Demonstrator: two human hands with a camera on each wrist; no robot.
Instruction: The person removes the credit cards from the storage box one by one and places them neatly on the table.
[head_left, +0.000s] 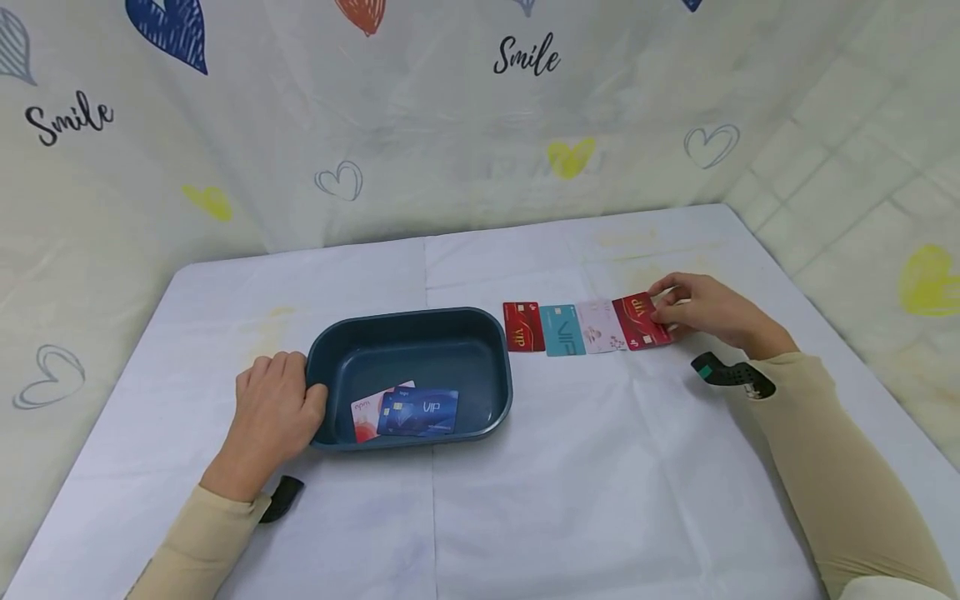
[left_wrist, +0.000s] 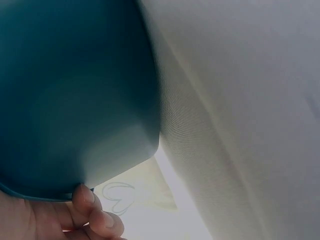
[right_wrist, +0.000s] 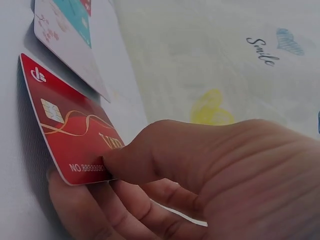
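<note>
My left hand (head_left: 272, 410) grips the left rim of a dark blue plastic basin (head_left: 408, 323), fingers curled over its edge; the left wrist view shows fingertips under the rim. Inside the basin lie a blue VIP card (head_left: 420, 412) and, partly beneath it, a pink-and-red card (head_left: 365, 415). My right hand (head_left: 712, 310) pinches a red VIP card (right_wrist: 75, 127) between thumb and fingers, at the right end of a row. The card is tilted, its near edge off the cloth. Left of it lie a white floral card (head_left: 598, 327), a teal VIP card (head_left: 562, 331) and another red VIP card (head_left: 522, 327).
A white cloth (head_left: 540, 500) covers the table. Behind it hangs a pale backdrop (head_left: 442, 108) with hearts and "Smile" lettering. A black wrist device (head_left: 731, 375) sits by the right sleeve, and another black device (head_left: 282, 498) by the left.
</note>
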